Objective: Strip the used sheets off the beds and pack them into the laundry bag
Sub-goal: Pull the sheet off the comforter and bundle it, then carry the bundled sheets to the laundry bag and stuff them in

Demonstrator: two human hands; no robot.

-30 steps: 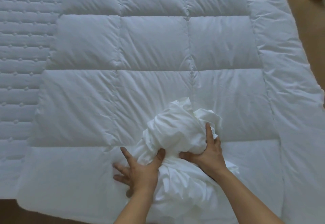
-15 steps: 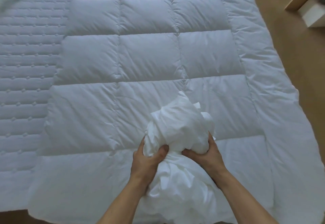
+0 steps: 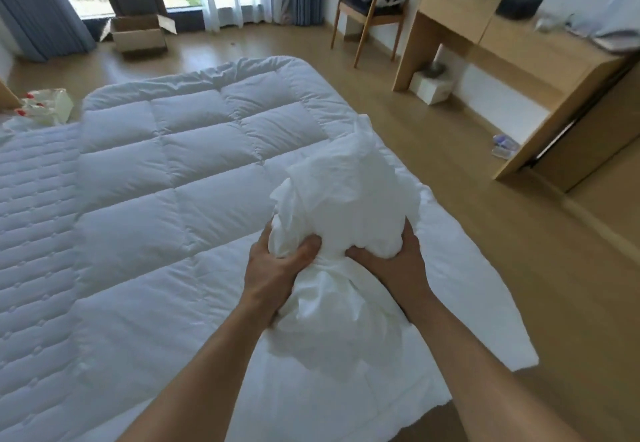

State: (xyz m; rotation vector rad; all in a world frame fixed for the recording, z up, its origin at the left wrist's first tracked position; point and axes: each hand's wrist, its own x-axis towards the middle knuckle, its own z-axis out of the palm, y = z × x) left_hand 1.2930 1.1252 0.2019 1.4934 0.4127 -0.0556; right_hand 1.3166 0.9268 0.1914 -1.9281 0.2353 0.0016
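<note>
Over the near right corner of a bed, we see two bare hands clamped on a crumpled bundle of white bed sheet (image 3: 346, 199). The left hand (image 3: 273, 268) curls round the bundle's left side, thumb dug into the cloth; the right hand (image 3: 391, 265) curls round the right side, its thumb pressed in just beside the other. The bulk of the sheet swells up and away beyond both thumbs, squeezed between the palms, while a loose tail of folds hangs below the hands, between the forearms. We cannot tell whether that tail touches the bedding beneath.

Under the bundle lies a puffy white duvet stitched in large squares (image 3: 173, 181), one corner spilling off the bed's right edge over the light wooden floor (image 3: 485, 233). To the duvet's left we see bare white mattress quilting in narrow rows (image 3: 31, 233).

Along the right wall stands a long pale wooden desk (image 3: 519, 46) with a black box (image 3: 519, 5) on top and a small white box (image 3: 431, 88) on the floor under it. Beside the desk's far end we see a wooden armchair with a dark seat (image 3: 374, 8). By the window, between blue-grey curtains (image 3: 38, 11), sits an open cardboard box (image 3: 138, 34).
</note>
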